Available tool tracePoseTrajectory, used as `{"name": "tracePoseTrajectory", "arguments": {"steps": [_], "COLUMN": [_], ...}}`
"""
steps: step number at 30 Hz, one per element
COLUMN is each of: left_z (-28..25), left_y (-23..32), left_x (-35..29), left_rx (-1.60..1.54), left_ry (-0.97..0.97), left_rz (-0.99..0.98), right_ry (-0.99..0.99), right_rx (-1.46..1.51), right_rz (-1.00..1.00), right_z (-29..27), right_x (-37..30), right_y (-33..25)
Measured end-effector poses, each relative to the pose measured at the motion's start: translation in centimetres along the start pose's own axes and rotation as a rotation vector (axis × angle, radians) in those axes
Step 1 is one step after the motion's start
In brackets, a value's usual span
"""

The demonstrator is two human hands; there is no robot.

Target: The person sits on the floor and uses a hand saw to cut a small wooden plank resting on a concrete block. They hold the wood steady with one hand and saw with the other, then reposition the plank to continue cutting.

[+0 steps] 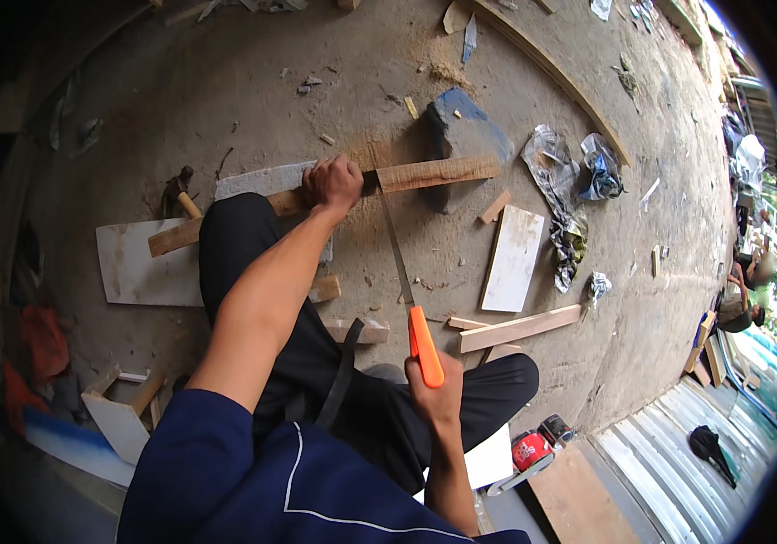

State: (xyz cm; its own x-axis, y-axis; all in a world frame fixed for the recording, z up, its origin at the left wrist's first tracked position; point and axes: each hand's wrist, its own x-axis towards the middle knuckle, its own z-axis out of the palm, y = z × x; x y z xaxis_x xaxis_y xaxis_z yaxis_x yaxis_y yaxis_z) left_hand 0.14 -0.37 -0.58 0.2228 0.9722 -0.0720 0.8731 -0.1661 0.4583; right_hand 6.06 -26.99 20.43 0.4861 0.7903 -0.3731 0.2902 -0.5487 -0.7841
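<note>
A long wooden board (438, 173) lies across in front of me, its right part resting over a blue block (470, 131). My left hand (334, 183) is closed over the board near its middle, pressing it from above. In my right hand (436, 388) is the orange handle of a handsaw (397, 249), gripped with the fingers wrapped round it. The blade runs away from me, and its far end meets the board just right of my left hand. Sawdust is on the ground near the cut. Under the board's left part is my knee.
A hammer (182, 192) and a white panel (148, 263) lie at the left. Right of the saw are a white board (513, 258), a wooden strip (522, 328) and crumpled plastic (556, 181). A red power tool (533, 449) sits by my right knee. Corrugated metal sheets (669, 453) lie farther right.
</note>
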Motion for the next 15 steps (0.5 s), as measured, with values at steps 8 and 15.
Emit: {"name": "tracePoseTrajectory", "arguments": {"steps": [8, 15], "left_z": [0.4, 0.5], "left_y": [0.3, -0.1], "left_x": [-0.6, -0.3], "left_rx": [0.021, -0.023], "left_ry": [-0.012, -0.001], "left_rz": [-0.029, 0.003], "right_ry": [-0.004, 0.024], "right_rx": [-0.005, 0.071], "right_rz": [0.049, 0.054], "right_z": [3.1, 0.7], "right_x": [7.5, 0.3], "right_y": [0.9, -0.2]}}
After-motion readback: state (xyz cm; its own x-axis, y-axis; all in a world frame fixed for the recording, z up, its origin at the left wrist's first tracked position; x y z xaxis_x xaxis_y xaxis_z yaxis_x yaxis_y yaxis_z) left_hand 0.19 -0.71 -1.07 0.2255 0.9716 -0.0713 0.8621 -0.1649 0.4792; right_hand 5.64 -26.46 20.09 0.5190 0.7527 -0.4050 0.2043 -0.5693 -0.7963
